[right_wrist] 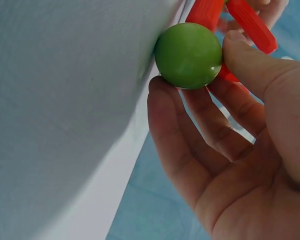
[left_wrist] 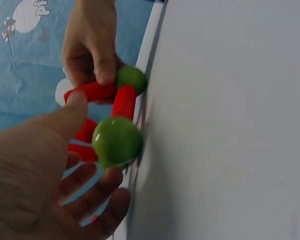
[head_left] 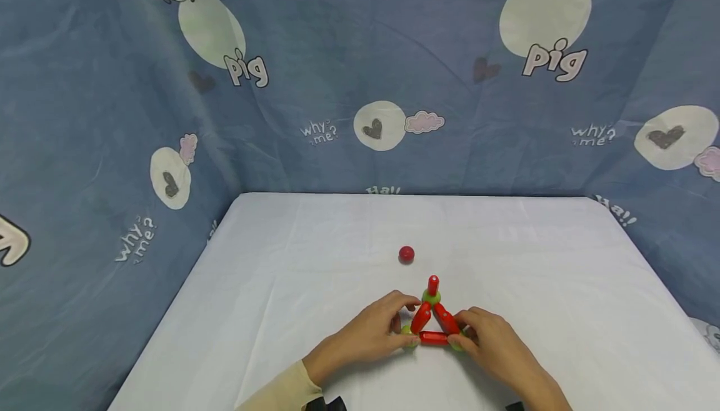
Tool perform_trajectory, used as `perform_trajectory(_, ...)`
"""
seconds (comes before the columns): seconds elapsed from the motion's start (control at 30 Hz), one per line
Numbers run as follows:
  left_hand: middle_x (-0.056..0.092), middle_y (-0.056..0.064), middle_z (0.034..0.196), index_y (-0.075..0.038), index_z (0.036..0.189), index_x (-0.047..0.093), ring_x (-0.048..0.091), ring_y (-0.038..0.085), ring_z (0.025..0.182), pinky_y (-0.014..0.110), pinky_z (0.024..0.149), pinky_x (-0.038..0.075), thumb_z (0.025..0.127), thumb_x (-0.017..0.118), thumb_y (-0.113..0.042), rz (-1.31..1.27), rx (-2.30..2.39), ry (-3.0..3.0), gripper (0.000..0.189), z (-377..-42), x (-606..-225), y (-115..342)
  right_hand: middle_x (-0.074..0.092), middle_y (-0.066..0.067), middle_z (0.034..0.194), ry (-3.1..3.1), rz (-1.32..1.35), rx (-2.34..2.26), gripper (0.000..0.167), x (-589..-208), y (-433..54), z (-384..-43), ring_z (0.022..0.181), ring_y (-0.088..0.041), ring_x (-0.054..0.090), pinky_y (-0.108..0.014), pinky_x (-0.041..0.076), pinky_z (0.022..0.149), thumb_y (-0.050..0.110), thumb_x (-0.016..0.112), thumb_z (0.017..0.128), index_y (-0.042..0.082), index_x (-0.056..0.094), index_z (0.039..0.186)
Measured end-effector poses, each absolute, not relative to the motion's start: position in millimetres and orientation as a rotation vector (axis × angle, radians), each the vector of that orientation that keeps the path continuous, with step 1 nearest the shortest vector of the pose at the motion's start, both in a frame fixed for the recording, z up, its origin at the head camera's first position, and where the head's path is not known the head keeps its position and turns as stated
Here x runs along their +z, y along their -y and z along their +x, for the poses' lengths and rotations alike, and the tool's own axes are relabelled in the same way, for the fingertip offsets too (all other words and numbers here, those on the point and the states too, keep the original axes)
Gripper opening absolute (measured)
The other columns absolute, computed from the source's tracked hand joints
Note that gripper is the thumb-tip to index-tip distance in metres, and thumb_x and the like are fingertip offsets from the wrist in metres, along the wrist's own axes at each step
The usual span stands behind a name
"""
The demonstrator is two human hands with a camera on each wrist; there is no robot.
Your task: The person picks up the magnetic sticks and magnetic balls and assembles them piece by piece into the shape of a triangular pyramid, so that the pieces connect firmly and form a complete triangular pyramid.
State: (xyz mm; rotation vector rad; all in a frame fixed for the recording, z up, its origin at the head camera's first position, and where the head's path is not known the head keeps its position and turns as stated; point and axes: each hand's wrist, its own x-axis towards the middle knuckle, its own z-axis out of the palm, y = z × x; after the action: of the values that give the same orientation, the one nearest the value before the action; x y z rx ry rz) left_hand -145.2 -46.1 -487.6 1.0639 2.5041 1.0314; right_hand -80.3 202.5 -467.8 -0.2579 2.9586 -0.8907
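Several red rods and green balls are joined into a triangle, with the near red rod lying between both hands. A far green ball forms its top corner, and another red rod projects from there. My left hand holds the left corner, fingers curved around its green ball; the thumb overlaps a red rod in the left wrist view. At the right corner, my right hand grips the other green ball between thumb and fingers. Both corner balls are partly hidden in the head view.
A single red ball lies beyond the triangle on the white-covered table. Blue printed cloth hangs behind the table and along its left and right sides.
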Motion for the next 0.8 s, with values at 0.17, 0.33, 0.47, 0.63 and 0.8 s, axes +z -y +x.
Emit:
perform_trajectory(0.17,0.039,-0.002,0.157,-0.022,0.16,0.028,0.056,0.001,0.085,0.015,0.072,0.05,0.084,0.084,-0.037,1.09,1.014,-2.393,0.095,-160,-479,42,0.066,0.011,0.086,-2.973,-0.28,-0.889,0.018,-468,-204,-80,0.071,0.001,0.053,-0.02,0.047,0.064,0.025,0.083,0.083,0.018,0.074,0.097)
perform_trajectory(0.33,0.025,-0.001,0.166,-0.024,0.164,0.018,0.058,0.001,0.086,0.017,0.074,0.052,0.08,0.088,-0.031,1.076,1.078,-2.262,0.109,-174,-476,33,0.066,0.011,0.087,-2.964,-0.316,-0.913,0.017,-470,-205,-79,0.071,0.003,0.053,-0.02,0.048,0.065,0.025,0.083,0.084,0.018,0.074,0.097)
perform_trajectory(0.47,0.031,-0.002,0.162,-0.024,0.164,0.018,0.06,0.003,0.086,0.018,0.074,0.052,0.08,0.089,-0.028,1.061,1.113,-2.187,0.11,-182,-477,27,0.065,0.011,0.086,-2.941,-0.324,-0.927,0.018,-471,-205,-80,0.071,0.004,0.054,-0.019,0.048,0.065,0.024,0.082,0.084,0.017,0.074,0.098)
perform_trajectory(0.63,0.058,0.001,0.128,-0.022,0.162,0.025,0.06,0.004,0.086,0.018,0.072,0.051,0.081,0.088,-0.025,1.06,1.117,-2.171,0.103,-185,-479,26,0.065,0.012,0.085,-2.941,-0.334,-0.928,0.019,-470,-204,-80,0.071,0.004,0.054,-0.019,0.048,0.064,0.023,0.082,0.084,0.016,0.073,0.098)
perform_trajectory(0.8,0.06,0.0,0.125,-0.022,0.159,0.033,0.06,0.009,0.088,0.017,0.071,0.05,0.081,0.088,-0.021,1.074,1.128,-2.168,0.095,-184,-475,24,0.067,0.01,0.087,-2.964,-0.343,-0.93,0.018,-469,-205,-79,0.073,0.004,0.056,-0.02,0.049,0.065,0.024,0.082,0.084,0.017,0.073,0.097)
